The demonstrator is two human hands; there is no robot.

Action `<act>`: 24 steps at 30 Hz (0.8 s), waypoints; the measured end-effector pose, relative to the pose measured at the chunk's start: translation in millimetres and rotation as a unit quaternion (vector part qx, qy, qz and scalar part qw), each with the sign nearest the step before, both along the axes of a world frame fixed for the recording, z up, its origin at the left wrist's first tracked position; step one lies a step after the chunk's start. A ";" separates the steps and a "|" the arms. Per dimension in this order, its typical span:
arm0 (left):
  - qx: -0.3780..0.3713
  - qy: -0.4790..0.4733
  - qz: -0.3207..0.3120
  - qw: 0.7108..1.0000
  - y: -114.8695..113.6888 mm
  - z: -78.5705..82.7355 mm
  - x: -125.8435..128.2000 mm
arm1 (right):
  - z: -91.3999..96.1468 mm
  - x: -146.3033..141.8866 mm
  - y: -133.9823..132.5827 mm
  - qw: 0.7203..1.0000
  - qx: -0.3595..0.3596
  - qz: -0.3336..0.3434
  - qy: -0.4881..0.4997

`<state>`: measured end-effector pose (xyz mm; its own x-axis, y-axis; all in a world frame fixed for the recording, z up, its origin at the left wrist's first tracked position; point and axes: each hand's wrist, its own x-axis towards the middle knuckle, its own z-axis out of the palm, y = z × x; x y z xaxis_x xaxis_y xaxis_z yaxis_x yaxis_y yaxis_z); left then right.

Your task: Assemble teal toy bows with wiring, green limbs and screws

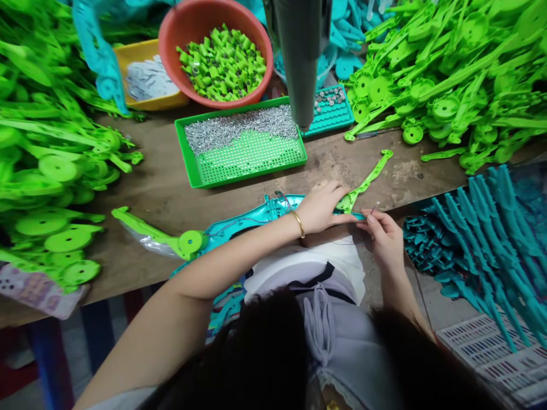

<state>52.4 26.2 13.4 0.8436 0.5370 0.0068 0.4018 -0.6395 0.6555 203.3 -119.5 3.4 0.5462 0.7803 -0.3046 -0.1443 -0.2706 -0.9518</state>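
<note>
A long turquoise plastic shell (252, 215) with thin wires along it lies at the table's front edge. My left hand (322, 208) reaches over it, fingers closed round its right end. Beside those fingers, a bright green plastic arm (363, 185) slants up to the right; whether they touch it is hard to see. My right hand (384, 233) is at the shell's right tip, thumb and forefinger pinching a thin wire (376, 208). Another green arm with a round disc (190, 244) lies at the shell's left end, clear plastic film under it.
A green tray (241, 177) of screws, a teal tray (329, 122) with small metal parts, a red bowl (166, 34) of green pieces and a yellow bin (154, 103) stand behind. Green parts (55, 171) pile at both sides. Turquoise parts (482, 228) stack lower right. A dark post (301, 62) hangs overhead.
</note>
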 end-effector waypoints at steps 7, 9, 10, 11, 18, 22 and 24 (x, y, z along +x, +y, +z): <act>-0.051 0.002 -0.013 0.999 9.5 2.2 -2.7 | -2.7 -2.7 0.0 1.000 -0.014 -0.012 -0.005; -0.044 0.017 -0.006 0.999 8.4 0.9 -0.3 | -2.7 -2.5 1.0 0.999 -0.027 -0.010 -0.016; -0.043 0.019 -0.007 0.999 8.3 0.0 0.3 | -1.8 -0.7 1.3 0.999 -0.031 -0.001 -0.030; -0.044 0.019 -0.009 0.999 8.7 -0.9 0.4 | -0.1 2.4 1.1 0.998 -0.032 0.014 -0.059; -0.084 -0.053 -0.004 0.995 4.6 15.0 1.1 | 36.6 27.1 -11.5 0.983 -0.018 0.064 -0.170; -0.263 -0.207 0.004 0.942 -13.4 42.6 13.3 | 44.6 13.0 1.8 0.989 0.050 0.100 -0.097; -0.376 -0.208 0.045 0.902 -16.9 49.3 19.8 | 39.0 7.5 17.4 0.966 0.106 0.078 -0.221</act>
<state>72.2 9.3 62.7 0.8044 0.5883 -0.0827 0.0492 0.0728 0.9961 210.8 -102.1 42.5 0.4571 0.8830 0.1064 0.3153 -0.0490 -0.9477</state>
